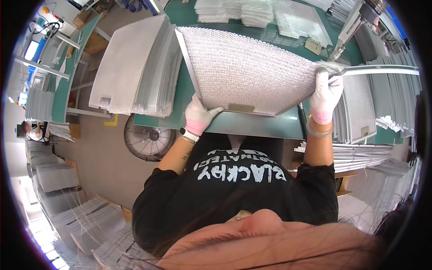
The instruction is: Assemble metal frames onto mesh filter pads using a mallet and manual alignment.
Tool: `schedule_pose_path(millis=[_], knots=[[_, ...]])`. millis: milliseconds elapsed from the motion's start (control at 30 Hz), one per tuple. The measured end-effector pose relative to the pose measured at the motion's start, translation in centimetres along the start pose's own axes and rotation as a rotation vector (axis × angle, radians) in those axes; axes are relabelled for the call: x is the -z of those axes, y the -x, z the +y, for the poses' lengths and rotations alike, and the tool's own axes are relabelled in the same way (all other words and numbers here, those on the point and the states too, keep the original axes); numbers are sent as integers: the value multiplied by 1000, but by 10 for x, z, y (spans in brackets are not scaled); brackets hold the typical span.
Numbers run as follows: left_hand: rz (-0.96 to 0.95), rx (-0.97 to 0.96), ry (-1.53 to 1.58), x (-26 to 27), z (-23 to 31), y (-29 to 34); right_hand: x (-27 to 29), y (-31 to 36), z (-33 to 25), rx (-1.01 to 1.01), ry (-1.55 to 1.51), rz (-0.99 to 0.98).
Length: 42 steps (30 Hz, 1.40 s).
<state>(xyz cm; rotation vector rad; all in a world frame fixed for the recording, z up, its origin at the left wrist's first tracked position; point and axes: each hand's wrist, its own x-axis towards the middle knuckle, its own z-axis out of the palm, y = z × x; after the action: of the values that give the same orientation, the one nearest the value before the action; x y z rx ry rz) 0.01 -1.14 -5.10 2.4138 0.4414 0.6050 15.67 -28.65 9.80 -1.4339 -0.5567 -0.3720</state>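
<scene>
Both gloved hands are closed on the framed mesh filter panel (247,72) above the green bench (252,123), left hand (200,114) at its near corner, right hand (326,92) at the far corner beside a loose metal frame strip (382,69); framing appears underway, and the next move needs the strip lined up squarely on that edge.

Green workbench (252,123), grey floor (108,166), floor fan (148,140)

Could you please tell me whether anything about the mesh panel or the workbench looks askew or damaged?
The mesh panel sits skewed to the green workbench, held by the left hand and right hand. Its right corner mesh looks crumpled beside a loose metal strip.
</scene>
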Motion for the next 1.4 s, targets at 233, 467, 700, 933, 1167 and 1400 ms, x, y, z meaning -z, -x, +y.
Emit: schedule_pose_path(millis=[233, 467, 700, 933, 1167, 1400], knots=[[-238, -244, 196, 38, -34, -14, -2, 5, -10, 19, -122, -25], [80, -183, 908, 119, 79, -69, 0, 12, -12, 1, -233, -54], [178, -503, 1029, 95, 61, -70, -4, 24, -16, 93, -86, 66], [262, -419, 991, 88, 64, -75, -10, 5, -36, 214, -21, 35], [190, -356, 1068, 91, 56, -69, 20, -46, -96, 370, 426, -732], [-231, -601, 667, 158, 75, -96, -10, -74, -140, 638, 789, -1177]])
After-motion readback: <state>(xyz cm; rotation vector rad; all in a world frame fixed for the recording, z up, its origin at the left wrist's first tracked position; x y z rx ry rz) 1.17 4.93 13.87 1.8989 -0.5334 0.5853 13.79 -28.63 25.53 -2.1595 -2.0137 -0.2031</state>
